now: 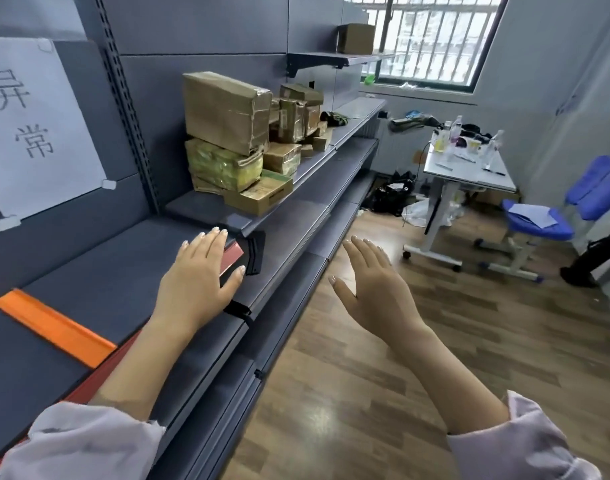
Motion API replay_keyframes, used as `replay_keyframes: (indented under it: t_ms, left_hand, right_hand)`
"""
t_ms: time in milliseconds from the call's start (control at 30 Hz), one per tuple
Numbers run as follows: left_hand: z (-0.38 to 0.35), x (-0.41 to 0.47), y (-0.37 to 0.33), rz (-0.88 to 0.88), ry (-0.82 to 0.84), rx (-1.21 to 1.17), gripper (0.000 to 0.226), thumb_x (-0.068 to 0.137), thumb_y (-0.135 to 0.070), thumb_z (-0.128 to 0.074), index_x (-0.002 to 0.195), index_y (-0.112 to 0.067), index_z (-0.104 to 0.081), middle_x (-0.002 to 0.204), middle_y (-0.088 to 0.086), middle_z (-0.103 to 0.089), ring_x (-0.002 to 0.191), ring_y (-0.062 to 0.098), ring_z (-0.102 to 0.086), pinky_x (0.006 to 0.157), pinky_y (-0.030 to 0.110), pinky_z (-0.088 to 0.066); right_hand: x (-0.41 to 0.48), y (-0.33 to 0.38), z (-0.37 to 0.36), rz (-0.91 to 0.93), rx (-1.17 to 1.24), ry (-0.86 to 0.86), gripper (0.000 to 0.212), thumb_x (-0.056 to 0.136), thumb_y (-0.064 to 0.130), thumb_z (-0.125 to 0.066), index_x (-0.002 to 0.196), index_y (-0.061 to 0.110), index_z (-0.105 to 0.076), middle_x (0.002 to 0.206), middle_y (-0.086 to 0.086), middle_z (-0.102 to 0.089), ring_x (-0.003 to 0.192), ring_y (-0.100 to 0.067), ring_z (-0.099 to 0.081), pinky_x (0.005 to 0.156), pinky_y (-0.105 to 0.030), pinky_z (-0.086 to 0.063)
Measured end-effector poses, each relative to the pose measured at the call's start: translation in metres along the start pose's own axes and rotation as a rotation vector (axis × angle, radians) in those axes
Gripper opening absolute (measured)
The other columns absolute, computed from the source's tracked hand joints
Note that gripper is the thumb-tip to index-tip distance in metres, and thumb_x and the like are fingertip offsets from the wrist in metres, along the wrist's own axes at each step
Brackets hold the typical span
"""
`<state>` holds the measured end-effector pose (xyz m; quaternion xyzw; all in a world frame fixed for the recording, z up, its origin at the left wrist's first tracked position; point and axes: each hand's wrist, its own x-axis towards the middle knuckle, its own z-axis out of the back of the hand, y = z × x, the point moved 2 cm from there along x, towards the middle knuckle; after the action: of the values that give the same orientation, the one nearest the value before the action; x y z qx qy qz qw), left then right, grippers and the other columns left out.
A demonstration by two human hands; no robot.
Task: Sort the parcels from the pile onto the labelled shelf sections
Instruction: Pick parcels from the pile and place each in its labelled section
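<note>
Left hand point(199, 275) flat, fingers spread, palm down on small parcel point(235, 258) with pinkish-red face and dark wrapping; not gripping, just resting on top. Parcel lying on grey shelf point(123, 271), near front edge, in section under white paper label point(33, 123) taped to back panel. Right hand point(376, 289) open, fingers extended, empty, hovering off shelf front over wooden floor point(435, 341). Orange divider strip point(54, 327) across shelf, left of left forearm. Parcel pile point(248, 140) further along on next, slightly higher shelf level: large brown taped box on top of yellow-green wrapped bundle, flat carton with green edge at front, smaller brown boxes behind. Single brown box point(356, 38) on upper bracket shelf near barred window point(431, 39). White tabletop point(470, 168) at right with bottles, blue chair point(556, 209) just beside it. Light sleeves on both arms.
</note>
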<state>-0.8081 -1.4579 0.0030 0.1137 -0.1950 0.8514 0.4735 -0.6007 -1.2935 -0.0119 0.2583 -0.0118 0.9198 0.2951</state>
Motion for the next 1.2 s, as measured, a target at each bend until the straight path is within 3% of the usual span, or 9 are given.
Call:
replay_keyframes:
  t_ms: [267, 400, 467, 533, 700, 833, 1200]
  left_hand:
    - [-0.023, 0.078, -0.012, 0.032, 0.019, 0.027, 0.066, 0.098, -0.041, -0.047, 0.153, -0.012, -0.026, 0.160, 0.003, -0.026, 0.148, 0.019, -0.020, 0.119, 0.035, -0.014]
    - [-0.044, 0.109, -0.028, 0.034, 0.017, 0.059, 0.064, 0.098, -0.039, -0.050, 0.150, -0.007, -0.032, 0.156, 0.009, -0.033, 0.146, 0.026, -0.026, 0.119, 0.042, -0.015]
    - [-0.058, 0.126, -0.036, 0.041, -0.008, 0.091, 0.066, 0.096, -0.044, -0.044, 0.147, -0.003, -0.037, 0.152, 0.014, -0.039, 0.143, 0.030, -0.032, 0.118, 0.047, -0.017]
    - [-0.072, 0.144, -0.044, 0.069, -0.018, 0.112, 0.073, 0.090, -0.049, -0.036, 0.146, -0.002, -0.039, 0.151, 0.015, -0.041, 0.142, 0.032, -0.034, 0.117, 0.048, -0.018]
    - [-0.104, 0.189, -0.071, 0.199, -0.050, 0.122, 0.069, 0.093, -0.045, -0.041, 0.146, -0.002, -0.038, 0.151, 0.015, -0.040, 0.143, 0.032, -0.033, 0.118, 0.048, -0.020]
    - [-0.122, 0.227, -0.093, 0.310, -0.068, 0.135, 0.065, 0.096, -0.036, -0.055, 0.148, -0.003, -0.036, 0.154, 0.014, -0.036, 0.144, 0.030, -0.029, 0.119, 0.046, -0.017]
    - [-0.143, 0.272, -0.140, 0.520, -0.118, 0.204, 0.067, 0.096, -0.040, -0.053, 0.150, -0.008, -0.033, 0.157, 0.008, -0.033, 0.146, 0.024, -0.027, 0.115, 0.042, -0.028]
  right_hand:
    - [0.063, -0.055, -0.031, -0.003, 0.077, 0.030, 0.068, 0.094, 0.047, -0.037, 0.137, -0.003, -0.053, 0.140, -0.020, -0.055, 0.133, -0.037, -0.050, 0.114, -0.039, -0.026]
    - [0.092, -0.087, -0.046, -0.006, 0.154, 0.052, 0.075, 0.092, 0.052, -0.029, 0.144, 0.001, -0.046, 0.150, -0.016, -0.046, 0.142, -0.032, -0.040, 0.118, -0.037, -0.023]
    - [0.108, -0.106, -0.055, 0.009, 0.170, 0.077, 0.080, 0.090, 0.057, -0.022, 0.149, 0.005, -0.039, 0.156, -0.012, -0.039, 0.147, -0.028, -0.031, 0.119, -0.033, -0.015]
    - [0.126, -0.127, -0.064, 0.038, 0.185, 0.097, 0.081, 0.090, 0.059, -0.020, 0.151, 0.007, -0.035, 0.158, -0.010, -0.036, 0.148, -0.026, -0.028, 0.121, -0.035, -0.017]
    - [0.179, -0.196, -0.085, 0.094, 0.239, 0.182, 0.067, 0.100, 0.048, -0.042, 0.154, 0.011, -0.029, 0.161, -0.005, -0.029, 0.150, -0.022, -0.023, 0.121, -0.037, -0.024]
    - [0.223, -0.247, -0.095, 0.173, 0.241, 0.227, 0.065, 0.102, 0.047, -0.043, 0.155, 0.013, -0.026, 0.162, -0.002, -0.026, 0.151, -0.018, -0.020, 0.119, -0.035, -0.027]
    - [0.326, -0.279, -0.124, 0.432, 0.318, 0.235, 0.065, 0.101, 0.042, -0.050, 0.153, 0.006, -0.031, 0.159, -0.010, -0.034, 0.149, -0.026, -0.027, 0.120, -0.037, -0.024]
